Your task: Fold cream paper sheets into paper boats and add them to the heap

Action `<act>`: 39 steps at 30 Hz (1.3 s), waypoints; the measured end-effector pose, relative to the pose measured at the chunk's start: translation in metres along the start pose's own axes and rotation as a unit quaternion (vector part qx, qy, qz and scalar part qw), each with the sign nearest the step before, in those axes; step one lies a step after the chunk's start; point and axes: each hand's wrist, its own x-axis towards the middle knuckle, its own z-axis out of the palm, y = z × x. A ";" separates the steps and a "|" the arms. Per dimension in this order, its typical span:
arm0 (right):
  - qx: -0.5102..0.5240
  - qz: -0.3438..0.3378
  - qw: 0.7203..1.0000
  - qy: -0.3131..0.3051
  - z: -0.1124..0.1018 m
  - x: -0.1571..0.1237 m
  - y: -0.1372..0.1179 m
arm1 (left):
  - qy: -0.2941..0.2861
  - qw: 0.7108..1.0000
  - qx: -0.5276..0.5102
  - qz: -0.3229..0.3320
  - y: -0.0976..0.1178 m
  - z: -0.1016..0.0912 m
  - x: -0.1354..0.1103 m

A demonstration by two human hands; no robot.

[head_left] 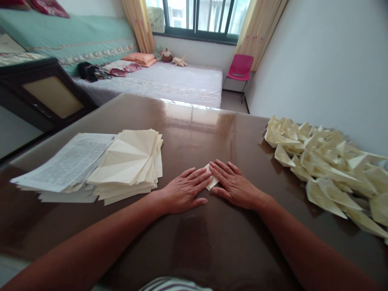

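A small folded piece of cream paper lies on the brown table, partly covered by my hands. My left hand rests flat, its fingertips over the paper's left side. From the other side my right hand lies with fingers stretched out across the paper's right and upper part. Both hands are palm down, and neither grips the paper. How the covered parts are folded is hidden.
Left of my hands sit a stack of creased cream sheets and printed white sheets. Many folded paper pieces are heaped at the right by the wall. Beyond the table are a bed and a pink chair.
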 end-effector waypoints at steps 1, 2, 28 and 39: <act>-0.010 0.002 1.000 -0.005 0.001 -0.001 -0.001 | 0.002 1.000 0.003 0.000 0.000 -0.001 0.000; -0.018 0.004 1.000 -0.008 0.002 -0.002 -0.002 | 0.002 1.000 0.006 0.001 0.000 -0.002 0.000; 0.017 -0.035 0.995 0.087 -0.011 0.002 0.003 | 0.093 0.995 0.019 0.015 -0.017 -0.011 0.007; 0.159 0.035 0.981 0.103 0.001 0.005 0.010 | 0.112 0.987 -0.079 -0.084 -0.012 -0.006 0.015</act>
